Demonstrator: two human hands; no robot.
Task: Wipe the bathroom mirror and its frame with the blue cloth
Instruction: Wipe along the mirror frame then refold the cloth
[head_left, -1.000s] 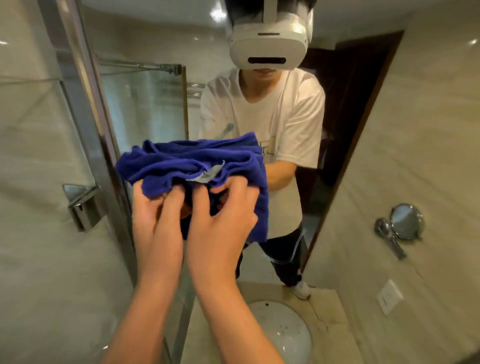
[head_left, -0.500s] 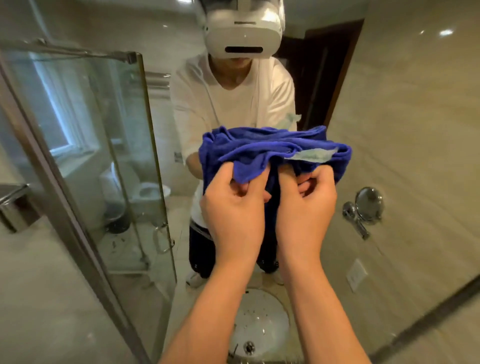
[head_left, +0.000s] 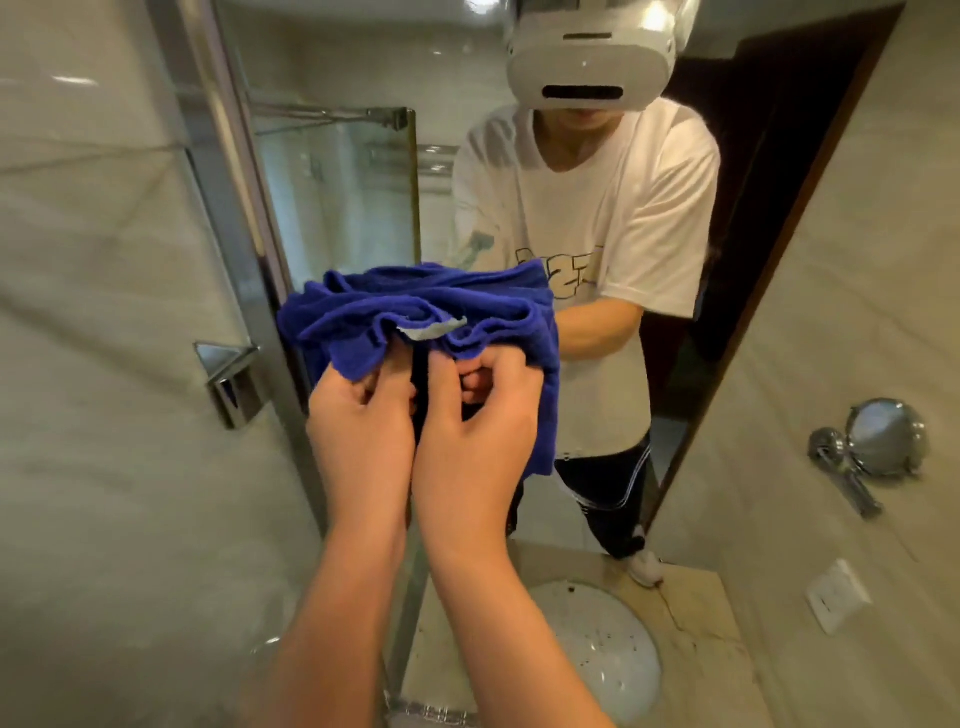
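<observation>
- Starting at the far left, the tiled wall (head_left: 104, 364) carries a small chrome bracket (head_left: 231, 382), and just right of it runs the mirror's metal frame (head_left: 234, 208), a shiny upright strip.
- My left hand (head_left: 363, 441) has its fingers curled and clamped on the lower left edge of the blue cloth (head_left: 415, 317), thumb side tucked into the folds.
- That cloth sits bunched in a loose roll in front of the frame and the mirror (head_left: 363, 182); whether it presses on either I cannot tell. A pale label shows on its top fold.
- My right hand (head_left: 478, 431) is just beside the left, touching it, fingers pinched shut on the cloth's lower right part, which hangs down past my knuckles.
- Down near me lies the white basin (head_left: 597, 649), and on the right wall a round chrome fitting (head_left: 878, 441).
- I judge this to be the gathering step: I am bunching the cloth into a pad, with wiping not clearly begun.
- Next I would need a flat wad under one palm, pressed to the frame's upright, then drawn along it before crossing onto the glass.
</observation>
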